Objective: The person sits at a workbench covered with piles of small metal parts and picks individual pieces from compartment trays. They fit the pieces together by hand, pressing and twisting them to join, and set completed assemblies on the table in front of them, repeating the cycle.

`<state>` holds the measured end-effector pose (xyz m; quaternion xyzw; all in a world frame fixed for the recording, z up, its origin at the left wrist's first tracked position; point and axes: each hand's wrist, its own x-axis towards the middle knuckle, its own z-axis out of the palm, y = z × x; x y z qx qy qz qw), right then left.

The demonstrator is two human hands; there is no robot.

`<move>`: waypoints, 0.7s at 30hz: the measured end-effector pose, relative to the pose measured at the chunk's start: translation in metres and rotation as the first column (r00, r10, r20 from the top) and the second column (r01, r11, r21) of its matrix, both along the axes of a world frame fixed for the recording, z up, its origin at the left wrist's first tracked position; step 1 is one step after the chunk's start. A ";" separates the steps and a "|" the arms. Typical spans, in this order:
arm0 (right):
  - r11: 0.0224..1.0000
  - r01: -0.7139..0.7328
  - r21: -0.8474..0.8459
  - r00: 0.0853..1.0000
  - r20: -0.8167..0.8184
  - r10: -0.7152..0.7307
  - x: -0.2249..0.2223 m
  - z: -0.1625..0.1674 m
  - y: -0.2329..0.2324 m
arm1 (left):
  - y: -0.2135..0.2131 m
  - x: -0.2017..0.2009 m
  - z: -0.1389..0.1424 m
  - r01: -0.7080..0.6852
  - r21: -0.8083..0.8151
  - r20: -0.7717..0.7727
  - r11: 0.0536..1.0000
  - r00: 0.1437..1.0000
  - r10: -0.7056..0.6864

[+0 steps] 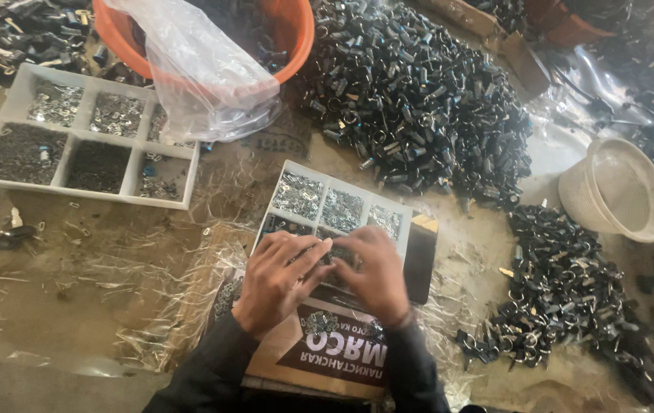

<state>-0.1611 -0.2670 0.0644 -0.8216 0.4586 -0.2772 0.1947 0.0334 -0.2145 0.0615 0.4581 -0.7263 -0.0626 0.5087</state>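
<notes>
Hands, left point(277, 277) and right point(376, 271), fingertips together, pinch small metal bits over a white compartment tray point(340, 205).

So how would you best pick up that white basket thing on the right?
Probably by its rim. The white basket lies tipped on its side with the opening toward the upper right, so come from there and pinch the rim edge, clear of the dark metal parts below it.

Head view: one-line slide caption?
Left hand and right hand meet over a white compartment tray of small metal parts, beside a large heap of dark metal pieces.
</notes>
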 end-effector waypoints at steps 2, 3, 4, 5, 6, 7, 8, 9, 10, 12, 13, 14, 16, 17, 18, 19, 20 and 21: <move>0.985 0.019 -0.174 0.986 -0.159 -0.047 0.007 -0.001 0.006 | 0.001 0.000 0.001 0.004 0.006 -0.003 1.000 1.000 -0.004; 0.979 0.038 -0.200 0.990 -0.128 -0.065 0.010 -0.001 0.008 | 0.001 0.001 0.002 -0.003 0.006 -0.005 1.000 1.000 0.003; 0.973 0.049 -0.225 0.992 -0.099 -0.073 0.012 0.000 0.009 | 0.000 0.002 0.002 0.002 0.011 -0.003 1.000 1.000 -0.002; 0.970 0.078 -0.228 0.996 -0.035 -0.088 0.014 0.002 0.011 | 0.001 0.004 0.002 0.003 0.019 -0.003 1.000 1.000 -0.003; 0.968 0.108 -0.227 0.994 0.029 -0.104 0.013 0.004 0.013 | 0.001 0.005 0.002 0.005 0.029 -0.003 1.000 1.000 -0.005; 0.965 0.140 -0.224 0.988 0.092 -0.122 0.012 0.008 0.015 | 0.001 0.006 0.002 -0.006 0.014 0.001 1.000 1.000 0.006; 0.981 0.171 -0.095 0.976 0.150 -0.156 0.010 0.010 0.017 | 0.001 0.006 0.001 -0.009 -0.002 0.006 1.000 1.000 0.009; 0.979 0.199 0.035 0.958 0.203 -0.202 0.008 0.013 0.018 | 0.000 0.006 0.001 -0.007 -0.021 0.011 1.000 1.000 0.007; 0.962 0.216 0.166 0.936 0.246 -0.253 0.006 0.015 0.020 | 0.000 0.005 0.000 -0.003 -0.019 0.008 1.000 1.000 0.003; 0.959 0.085 0.271 0.910 0.372 -0.186 0.003 0.016 0.021 | 0.000 0.005 -0.001 0.008 -0.010 0.003 1.000 1.000 -0.008; 0.949 0.014 0.316 0.887 0.435 -0.158 0.002 0.015 0.021 | 0.000 0.005 -0.002 0.001 -0.011 0.001 1.000 1.000 -0.001; 0.945 -0.015 0.327 0.877 0.459 -0.145 0.002 0.013 0.021 | 0.000 0.005 -0.002 -0.007 -0.013 0.002 1.000 1.000 0.007; 0.935 -0.078 0.346 0.852 0.510 -0.118 0.001 0.008 0.021 | 0.000 0.005 -0.003 -0.018 -0.018 0.004 1.000 1.000 0.018; 0.934 -0.075 0.348 0.860 0.497 -0.116 0.001 0.006 0.021 | 0.000 0.005 -0.004 -0.020 -0.022 0.004 1.000 1.000 0.020; 0.934 -0.072 0.349 0.868 0.484 -0.114 0.001 0.004 0.021 | 0.000 0.005 -0.004 -0.022 -0.027 0.005 0.999 1.000 0.022; 0.934 -0.068 0.351 0.875 0.470 -0.114 0.000 0.002 0.021 | 0.000 0.005 -0.004 -0.021 -0.024 0.007 0.999 1.000 0.021; 0.938 -0.063 0.340 0.870 0.480 -0.115 0.000 0.001 0.022 | 0.000 0.005 -0.005 -0.019 -0.021 0.009 1.000 1.000 0.019; 0.943 -0.059 0.329 0.865 0.489 -0.117 0.000 0.000 0.022 | 0.000 0.005 -0.005 -0.017 -0.018 0.011 1.000 1.000 0.017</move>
